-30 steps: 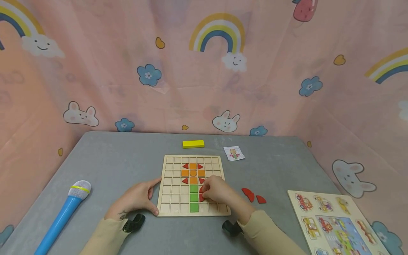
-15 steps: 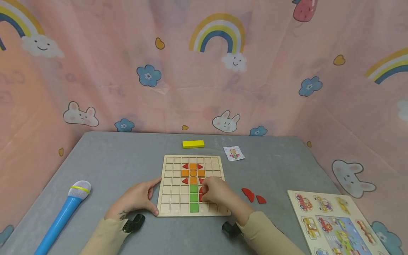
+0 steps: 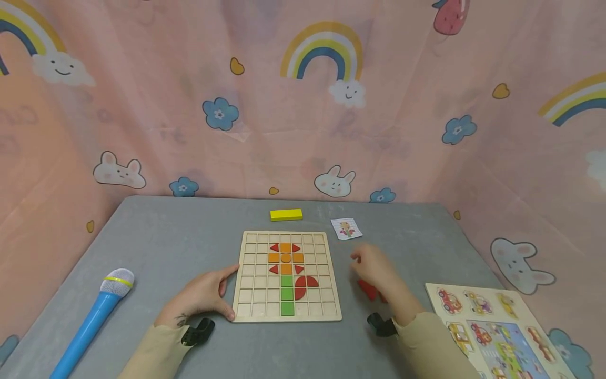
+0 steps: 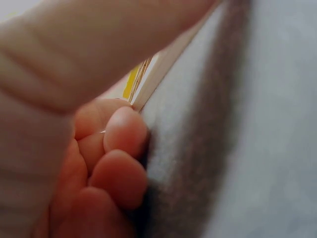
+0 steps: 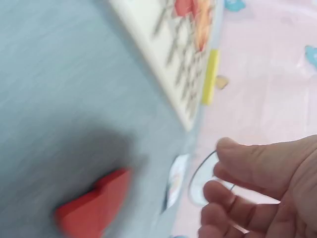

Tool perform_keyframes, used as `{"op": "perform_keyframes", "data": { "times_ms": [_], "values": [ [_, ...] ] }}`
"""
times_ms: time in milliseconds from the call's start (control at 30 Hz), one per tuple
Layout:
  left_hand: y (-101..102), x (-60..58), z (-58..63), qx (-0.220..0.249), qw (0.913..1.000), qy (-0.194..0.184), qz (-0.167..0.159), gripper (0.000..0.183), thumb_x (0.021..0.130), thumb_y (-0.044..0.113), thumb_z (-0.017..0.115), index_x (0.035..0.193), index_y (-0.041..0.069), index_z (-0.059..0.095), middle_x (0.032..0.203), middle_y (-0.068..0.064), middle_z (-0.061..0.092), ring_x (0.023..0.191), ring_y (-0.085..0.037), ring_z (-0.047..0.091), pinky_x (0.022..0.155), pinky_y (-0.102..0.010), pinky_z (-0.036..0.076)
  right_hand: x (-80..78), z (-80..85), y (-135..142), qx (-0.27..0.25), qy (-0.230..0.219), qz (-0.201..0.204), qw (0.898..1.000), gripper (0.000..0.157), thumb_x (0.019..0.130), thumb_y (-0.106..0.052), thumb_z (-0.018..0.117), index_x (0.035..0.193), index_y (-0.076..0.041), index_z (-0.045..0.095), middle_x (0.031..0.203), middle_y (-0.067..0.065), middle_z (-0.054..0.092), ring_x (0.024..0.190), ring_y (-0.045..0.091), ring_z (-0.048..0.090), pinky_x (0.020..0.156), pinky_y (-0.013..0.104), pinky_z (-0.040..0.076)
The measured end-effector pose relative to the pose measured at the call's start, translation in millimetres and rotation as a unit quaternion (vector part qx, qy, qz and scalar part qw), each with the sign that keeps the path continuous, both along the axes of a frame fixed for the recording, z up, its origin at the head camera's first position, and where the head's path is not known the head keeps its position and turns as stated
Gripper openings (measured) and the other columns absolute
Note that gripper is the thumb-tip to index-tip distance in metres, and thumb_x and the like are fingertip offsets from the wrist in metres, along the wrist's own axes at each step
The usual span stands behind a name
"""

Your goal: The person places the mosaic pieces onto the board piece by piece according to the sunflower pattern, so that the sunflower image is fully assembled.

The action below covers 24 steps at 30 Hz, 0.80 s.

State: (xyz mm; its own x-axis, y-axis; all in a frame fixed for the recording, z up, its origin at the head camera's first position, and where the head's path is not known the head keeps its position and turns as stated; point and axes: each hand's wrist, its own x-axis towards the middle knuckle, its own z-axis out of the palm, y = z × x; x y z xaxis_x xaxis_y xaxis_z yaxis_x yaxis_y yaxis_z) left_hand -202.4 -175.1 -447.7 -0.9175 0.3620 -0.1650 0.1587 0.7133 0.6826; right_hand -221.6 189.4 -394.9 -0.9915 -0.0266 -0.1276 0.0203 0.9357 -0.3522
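A wooden grid board lies mid-table, bearing orange squares, an orange disc, red triangles and a column of green squares. Three red quarter-circle pieces sit right of the green column. My left hand rests at the board's left side, index fingertip at the edge and thumb at the near corner. Right of the board, my right hand hovers with nothing in its loosely bent fingers. Loose red pieces lie on the table below it, partly hidden by the hand; the right wrist view shows red pieces too.
Behind the board lies a yellow block. A small picture card is at the back right. A blue toy microphone lies far left, and a vehicle puzzle board sits at the right, partly under the right sleeve.
My right hand has let go of a red quarter-circle on the board and moved right, over the loose red pieces. My left hand has stayed at the board's edge.
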Motion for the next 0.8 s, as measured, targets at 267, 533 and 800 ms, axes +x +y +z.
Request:
{"op": "perform_keyframes", "data": {
  "times_ms": [267,533,800],
  "values": [
    [-1,-0.6,-0.7,-0.005,1.0000,0.003,-0.004,0.117,0.039,0.028,0.093,0.142,0.009,0.039,0.064,0.000,0.047,0.053,-0.012,0.038,0.049,-0.024,0.030,17.8,-14.2,16,0.070,-0.033,-0.002,0.997,0.016,0.072,-0.014,0.076,0.081,-0.003,0.068,0.076,0.006,0.061,0.067,0.019,0.053,0.062,0.037,0.044],
    [-1,-1.0,-1.2,-0.004,1.0000,0.002,-0.005,0.118,0.039,0.030,0.093,0.142,0.010,0.039,0.064,0.000,0.047,0.053,-0.012,0.038,0.048,-0.024,0.029,21.9,-15.7,16,0.079,-0.037,-0.006,0.996,0.011,0.072,-0.012,0.076,0.073,-0.007,0.066,0.068,0.003,0.058,0.061,0.017,0.051,0.054,0.032,0.040],
    [-1,-0.2,-0.6,-0.003,1.0000,0.006,-0.002,0.117,0.039,0.027,0.093,0.141,0.009,0.039,0.063,0.001,0.047,0.053,-0.012,0.038,0.048,-0.023,0.029,8.3,-12.6,-3,-0.060,-0.026,-0.009,0.998,0.016,0.075,-0.011,0.073,0.069,-0.009,0.057,0.067,0.003,0.053,0.061,0.017,0.047,0.053,0.029,0.035]
  ]
}}
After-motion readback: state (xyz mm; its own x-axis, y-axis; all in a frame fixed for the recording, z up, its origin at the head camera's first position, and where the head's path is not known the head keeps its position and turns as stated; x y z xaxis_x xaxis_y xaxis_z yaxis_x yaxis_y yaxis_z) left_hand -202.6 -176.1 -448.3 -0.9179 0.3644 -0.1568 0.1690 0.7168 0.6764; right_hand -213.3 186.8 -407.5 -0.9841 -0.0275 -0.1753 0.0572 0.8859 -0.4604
